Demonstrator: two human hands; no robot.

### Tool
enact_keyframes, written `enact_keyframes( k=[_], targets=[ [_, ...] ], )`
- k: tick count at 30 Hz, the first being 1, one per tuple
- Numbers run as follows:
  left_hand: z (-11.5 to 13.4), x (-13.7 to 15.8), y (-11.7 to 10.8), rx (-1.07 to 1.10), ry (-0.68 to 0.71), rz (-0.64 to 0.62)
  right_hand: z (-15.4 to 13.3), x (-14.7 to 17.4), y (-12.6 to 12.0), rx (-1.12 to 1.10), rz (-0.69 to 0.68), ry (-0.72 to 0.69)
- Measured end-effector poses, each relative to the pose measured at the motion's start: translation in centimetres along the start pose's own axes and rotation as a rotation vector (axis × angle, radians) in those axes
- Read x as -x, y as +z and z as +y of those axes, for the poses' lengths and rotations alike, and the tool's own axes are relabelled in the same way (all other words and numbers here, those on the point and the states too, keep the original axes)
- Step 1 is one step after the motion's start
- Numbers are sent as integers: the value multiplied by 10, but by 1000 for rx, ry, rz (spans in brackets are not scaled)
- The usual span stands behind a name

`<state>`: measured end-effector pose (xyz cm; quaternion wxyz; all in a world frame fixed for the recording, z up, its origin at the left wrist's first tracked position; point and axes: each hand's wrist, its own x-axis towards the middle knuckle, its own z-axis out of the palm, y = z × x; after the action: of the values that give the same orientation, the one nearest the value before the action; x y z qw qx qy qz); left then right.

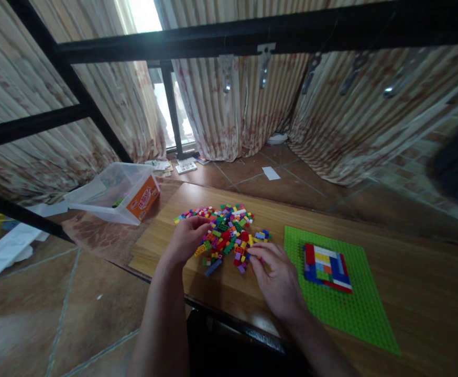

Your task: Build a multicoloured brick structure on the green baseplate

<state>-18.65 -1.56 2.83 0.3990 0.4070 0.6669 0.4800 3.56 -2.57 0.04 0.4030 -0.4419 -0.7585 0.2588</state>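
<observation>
Plastic bricks (224, 233), light and rigid, lie heaped mid-desk (410, 293); left hand (185, 238) rests loosely curled on them, right hand (276, 275) pinching at the edge; best gripped by their sides

We see a wooden table (410, 293) with a smooth, faintly glossy varnish over its grain. The small bricks (225, 230) in the pile look like hard, shiny plastic, and so does the studded green baseplate (355, 309) (its bumps give it a rougher texture). The storage box (115, 191) is clear plastic, slightly cloudy. Behind, the curtains (232, 115) are pleated cloth, matt. The black frame bars (252, 36) look like painted metal, and the floor tiles (56, 303) have a dull sheen.
</observation>
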Motion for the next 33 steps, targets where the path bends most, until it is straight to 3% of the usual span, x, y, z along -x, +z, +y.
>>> enact_keyframes(
  k=[5, 9, 20, 28, 33],
  targets=[
    [17, 17, 16, 125, -7, -402, -5, -4, -2, -336, 10, 235],
    [23, 25, 33, 173, -32, -605, -8, -7, -5, -589, -60, 349],
    [18, 22, 40, 264, -151, -645, -4, -12, -7, -976, -73, 555],
    [25, 28, 42, 306, -60, -687, -5, -12, -12, -1375, -100, 810],
    [27, 28, 48, 323, -22, -677, -1, -12, -13, -1557, -146, 894]
  ],
)
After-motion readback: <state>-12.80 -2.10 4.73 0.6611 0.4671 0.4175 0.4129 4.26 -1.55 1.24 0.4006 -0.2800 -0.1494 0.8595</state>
